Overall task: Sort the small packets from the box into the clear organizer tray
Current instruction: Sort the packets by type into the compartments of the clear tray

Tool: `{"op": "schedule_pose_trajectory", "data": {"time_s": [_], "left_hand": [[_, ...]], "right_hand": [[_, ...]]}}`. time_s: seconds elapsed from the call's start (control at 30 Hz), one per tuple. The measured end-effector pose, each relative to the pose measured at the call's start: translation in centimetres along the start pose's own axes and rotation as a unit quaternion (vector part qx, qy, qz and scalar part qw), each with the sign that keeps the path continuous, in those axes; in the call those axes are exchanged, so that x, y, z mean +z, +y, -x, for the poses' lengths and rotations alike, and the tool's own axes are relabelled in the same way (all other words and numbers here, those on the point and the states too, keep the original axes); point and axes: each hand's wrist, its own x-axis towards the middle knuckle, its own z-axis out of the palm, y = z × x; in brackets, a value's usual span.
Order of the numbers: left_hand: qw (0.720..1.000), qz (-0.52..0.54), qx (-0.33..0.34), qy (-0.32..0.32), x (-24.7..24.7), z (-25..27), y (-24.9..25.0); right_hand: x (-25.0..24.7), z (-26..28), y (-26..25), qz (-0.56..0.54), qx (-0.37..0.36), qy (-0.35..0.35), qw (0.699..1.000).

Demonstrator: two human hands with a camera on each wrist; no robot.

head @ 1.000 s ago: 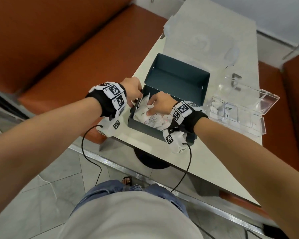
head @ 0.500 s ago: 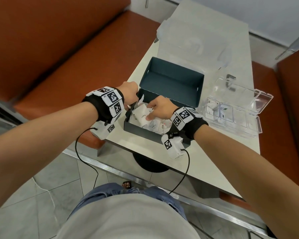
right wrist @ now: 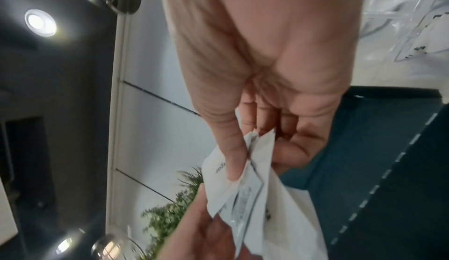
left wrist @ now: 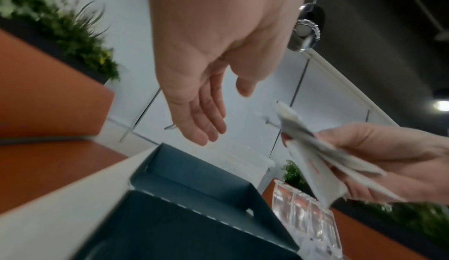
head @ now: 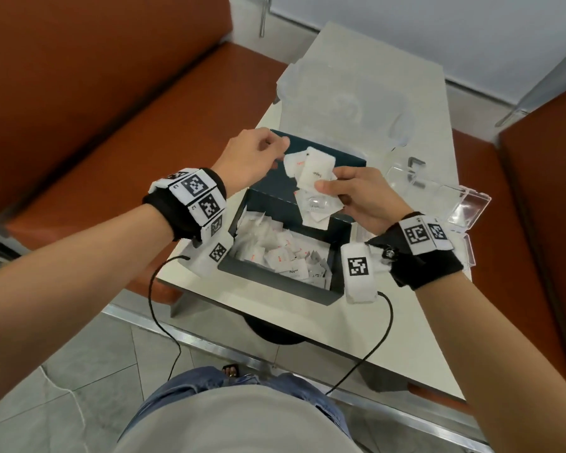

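A dark teal box [head: 275,283] stands open on the white table, with several small white packets [head: 275,251] heaped inside. My right hand [head: 327,191] is raised above the box and grips a bunch of white packets [head: 314,171] between thumb and fingers; the right wrist view shows the thumb pressed on this bunch [right wrist: 243,197]. My left hand [head: 280,148] hovers just left of the bunch, and in the left wrist view its fingers [left wrist: 201,126] are straight and hold nothing. The clear organizer tray [head: 438,194] sits to the right of the box, partly hidden by my right wrist.
A frosted clear plastic container [head: 340,96] lies on the table beyond the box. Orange benches [head: 111,93] flank the table on both sides. The near table edge [head: 275,331] is close to my body, and wrist cables hang over it.
My right hand has come up out of the box with a bunch of packets. My left hand has left the box's left rim and risen beside the bunch.
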Motion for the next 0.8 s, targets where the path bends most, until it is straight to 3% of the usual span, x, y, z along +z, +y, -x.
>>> {"op": "schedule_pose_trajectory", "data": {"time_s": [0.1,0.2,0.33,0.4,0.57,0.7,0.8], "left_hand": [[0.969,0.213,-0.093,-0.084,1.4,0.3,1.4],[0.890,0.391,-0.139,-0.190,3.1,0.6,2.1],[0.807,0.497,-0.145,-0.284,5.3,0.6,2.9],[0.783,0.534,-0.153,-0.278,6.2,0.6,3.8],[0.839,0.487,-0.172,-0.170,8.6,0.1,5.6],[0.870,0.440,-0.164,-0.152,10.5,-0.2,6.7],[0.882,0.403,-0.160,-0.187,11.9,-0.7,7.2]], "right_hand": [[-0.4,0.3,-1.2,-0.064,-0.010,-0.003,0.998],[-0.3,0.3,-1.7,-0.100,-0.018,0.000,0.995],[0.0,0.4,-1.7,-0.093,-0.032,0.032,0.995],[-0.2,0.6,-1.5,-0.057,-0.044,0.053,0.996],[-2.2,1.2,-1.2,0.098,-0.125,0.098,0.982],[-5.9,1.5,-1.7,0.234,-0.117,0.153,0.953],[-9.0,1.6,-2.2,0.290,-0.112,0.183,0.933]]}}
